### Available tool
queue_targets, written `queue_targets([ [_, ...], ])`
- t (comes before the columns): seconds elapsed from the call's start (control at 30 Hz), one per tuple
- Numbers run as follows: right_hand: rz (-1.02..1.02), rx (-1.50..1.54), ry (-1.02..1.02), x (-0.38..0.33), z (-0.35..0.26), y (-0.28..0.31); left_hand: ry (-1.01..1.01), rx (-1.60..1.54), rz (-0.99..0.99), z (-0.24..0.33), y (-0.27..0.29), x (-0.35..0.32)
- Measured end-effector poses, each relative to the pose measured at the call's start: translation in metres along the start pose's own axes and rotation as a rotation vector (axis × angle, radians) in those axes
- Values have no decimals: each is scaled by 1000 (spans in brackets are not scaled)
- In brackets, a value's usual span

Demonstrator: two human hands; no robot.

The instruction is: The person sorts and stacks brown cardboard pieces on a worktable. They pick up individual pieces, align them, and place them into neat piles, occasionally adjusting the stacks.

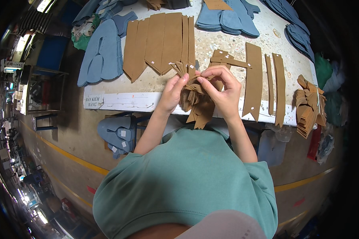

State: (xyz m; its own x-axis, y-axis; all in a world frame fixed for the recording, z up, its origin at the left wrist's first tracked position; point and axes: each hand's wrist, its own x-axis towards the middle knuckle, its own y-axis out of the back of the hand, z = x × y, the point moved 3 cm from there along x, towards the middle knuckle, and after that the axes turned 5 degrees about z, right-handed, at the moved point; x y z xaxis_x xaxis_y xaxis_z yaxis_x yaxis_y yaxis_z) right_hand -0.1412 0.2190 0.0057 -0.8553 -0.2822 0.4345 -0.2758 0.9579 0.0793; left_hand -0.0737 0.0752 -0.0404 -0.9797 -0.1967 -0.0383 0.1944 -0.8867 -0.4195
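Over the table's near edge I hold a bundle of small brown leather pieces (189, 97), with its upper ends fanned out. My left hand (173, 93) is closed on the left side of the bundle, thumb near the top. On the other side my right hand (224, 88) pinches a thin brown strip at the top of the bundle, thumb against forefinger. The fingertips of both hands nearly meet there. More brown pieces hang below, past the table edge. Just beyond my right hand lies a narrow brown strip (235, 62) across other brown pieces.
Brown pointed panels (163, 42) lie left of centre on the speckled table (223, 38). Long brown strips (253, 79) and a tied brown bundle (310, 105) lie to the right. Blue piece stacks (101, 55) sit at the left, with others at the back. Blue pieces (117, 133) rest below the edge.
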Motion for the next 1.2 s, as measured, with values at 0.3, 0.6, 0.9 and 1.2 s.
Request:
queue_targets([
  [0.3, 3, -2, -3, 0, 1, 0, -1, -5, 11, -1, -1, 0],
  [0.6, -25, 62, -160, -4, 3, -1, 1, 20, 27, -3, 1, 2],
  [0.9, -72, 358, -343, -3, 9, -1, -2, -3, 37, -1, 1, 0],
  [1.2, -145, 332, -368, 1, 9, 1, -38, 38, 8, -4, 3, 0],
])
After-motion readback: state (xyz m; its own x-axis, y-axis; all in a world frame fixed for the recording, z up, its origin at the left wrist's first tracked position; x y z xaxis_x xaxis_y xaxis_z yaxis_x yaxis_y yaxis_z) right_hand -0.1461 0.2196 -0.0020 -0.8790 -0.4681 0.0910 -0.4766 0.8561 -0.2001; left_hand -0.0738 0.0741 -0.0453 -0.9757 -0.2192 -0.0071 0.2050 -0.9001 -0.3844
